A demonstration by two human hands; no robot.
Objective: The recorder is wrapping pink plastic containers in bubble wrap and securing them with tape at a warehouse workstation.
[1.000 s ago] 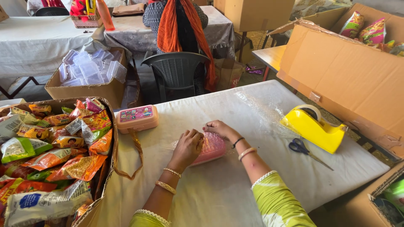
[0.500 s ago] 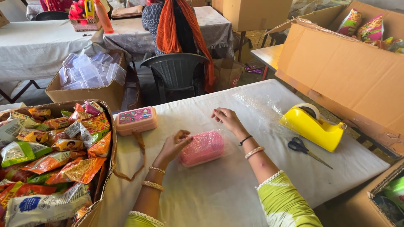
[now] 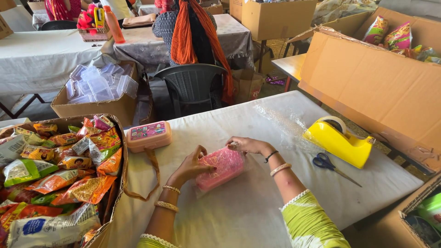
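Sleeves: lime-green with pale blotches, white scalloped lace at the cuffs, lower centre of frame.
Left hand (image 3: 190, 166): two gold beaded bangles on the wrist.
Right hand (image 3: 248, 145): thin black band and pale bangle on the wrist.

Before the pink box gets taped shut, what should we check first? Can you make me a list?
1. Left hand steadies the bubble-wrapped pink box: ok.
2. Right hand presses the wrap at the box's far end: ok.
3. Wrap closed all the way round: cannot tell, the underside is hidden.
4. Yellow tape dispenser close on the right side of the table: ok.
5. Blue-handled scissors lying next to the dispenser: ok.
6. A hand free to fetch tape: not ok, both are on the box.
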